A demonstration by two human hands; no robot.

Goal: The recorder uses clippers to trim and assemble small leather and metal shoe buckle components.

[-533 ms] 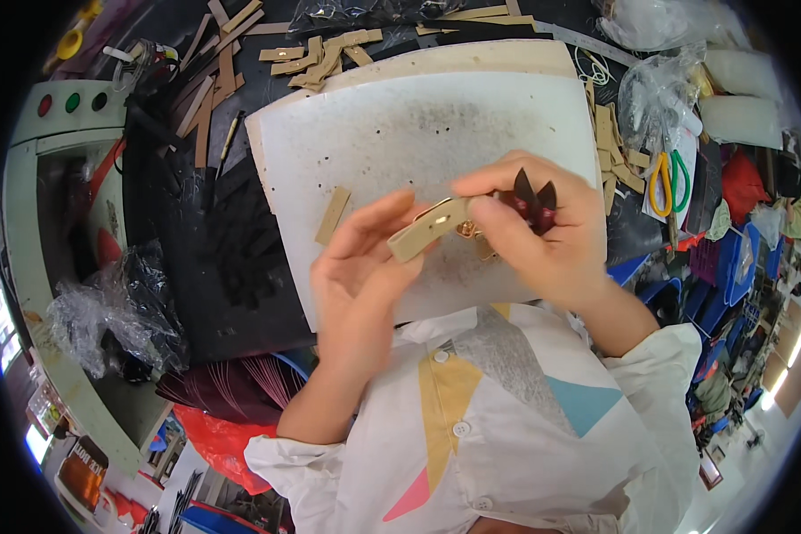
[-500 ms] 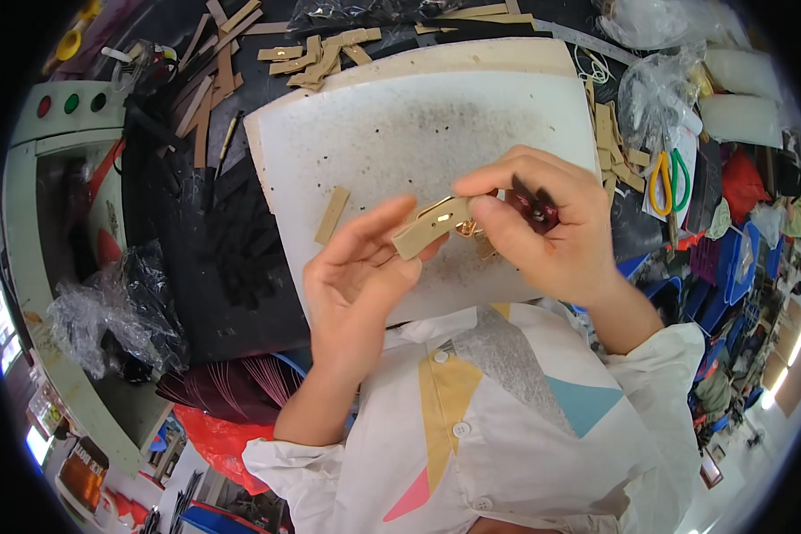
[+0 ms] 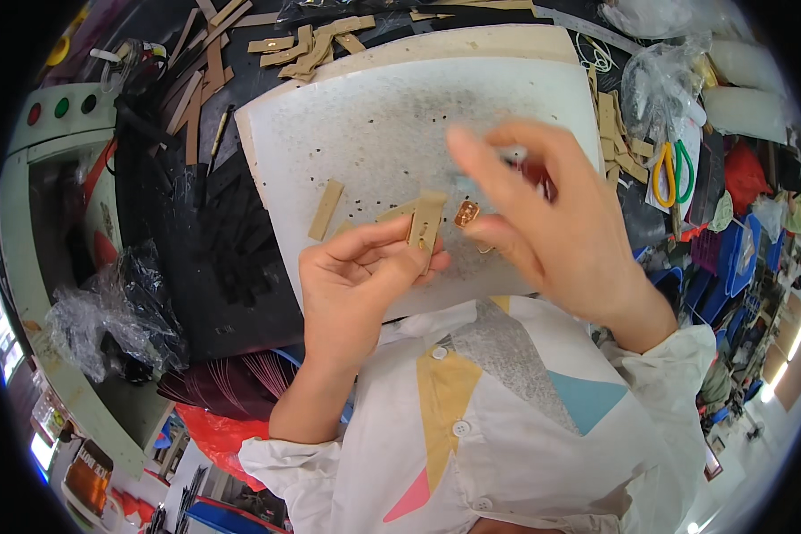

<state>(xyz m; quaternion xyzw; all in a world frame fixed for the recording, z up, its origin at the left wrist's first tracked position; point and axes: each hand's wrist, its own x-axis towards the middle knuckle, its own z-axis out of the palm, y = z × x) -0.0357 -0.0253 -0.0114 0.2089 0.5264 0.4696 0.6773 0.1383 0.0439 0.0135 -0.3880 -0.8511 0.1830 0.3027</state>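
My left hand point(image 3: 351, 276) pinches a short beige strap piece point(image 3: 427, 218) between thumb and fingers, the strap standing almost upright with a slot and a bit of gold metal on it. Just right of it a small gold metal fitting point(image 3: 465, 213) lies over the white board, close to my right thumb. My right hand point(image 3: 561, 200) is smeared by motion, its thumb and forefinger spread apart. Something dark red point(image 3: 538, 175) is tucked in its palm behind the fingers; its kind is mostly hidden. Another beige strap piece point(image 3: 327, 209) lies left on the board.
The white board point(image 3: 383, 116) is speckled with dark bits. Beige strap pieces point(image 3: 316, 46) pile up behind it, more point(image 3: 616, 133) at the right. Yellow-and-green-handled scissors point(image 3: 673, 173) lie at the right. A pale machine with buttons point(image 3: 60, 109) stands at the left.
The strap piece has turned from slanting to nearly upright in my left hand. My right hand has let go of it and moved off, forefinger and thumb opening.
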